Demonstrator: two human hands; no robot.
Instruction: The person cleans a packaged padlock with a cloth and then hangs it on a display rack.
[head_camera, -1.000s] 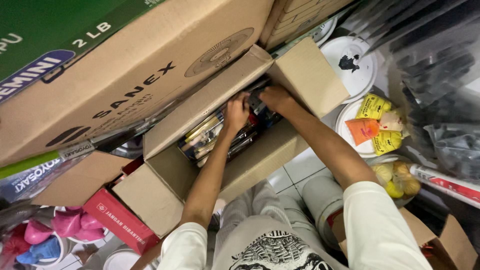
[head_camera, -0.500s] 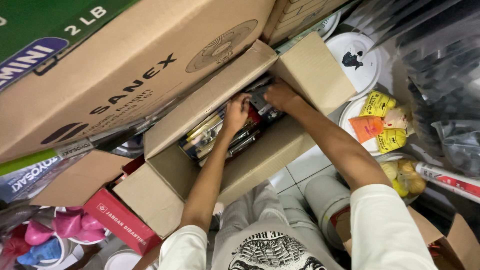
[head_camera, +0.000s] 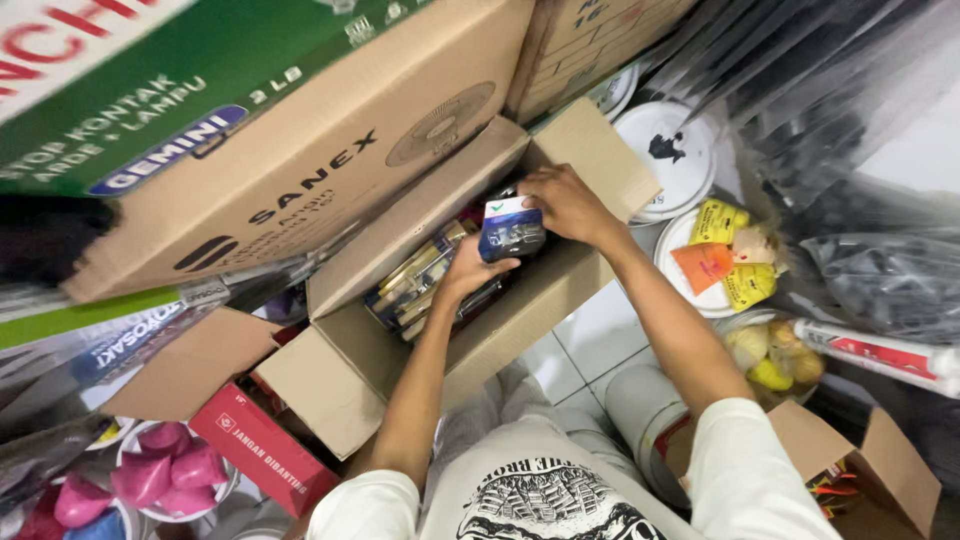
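Starting at far left: pink moulded pieces (head_camera: 165, 470) in a round white tub, low corner. Red flat carton (head_camera: 262, 447) just beside them, leaning against an open cardboard flap. Above, a large brown box (head_camera: 300, 160) with a fan drawing printed on its side, topped by a green-and-white box (head_camera: 150, 70).

Centre: open cardboard box (head_camera: 330, 375), flaps spread, packed with small retail packs (head_camera: 415, 285) lying in rows. Left hand (head_camera: 465, 268) inside the box, fingers closed under the lower edge of a small dark blue packet (head_camera: 511, 228). Right hand (head_camera: 567, 203) closed over the same packet from its upper right side. Packet is held between both hands, just above the rows of packs, within the box mouth.

Right of centre: white round lids (head_camera: 668, 150) stacked by the box flap. Below them, a white plate (head_camera: 680, 290) bearing yellow and orange sachets (head_camera: 722, 255). Clear bag of yellow pieces (head_camera: 775, 360) near the plate. Red-and-white tube (head_camera: 880, 350) just beside that bag. Dark plastic wrapping (head_camera: 880, 270) at far right. Small brown carton (head_camera: 880, 475), open, in the lower right corner.
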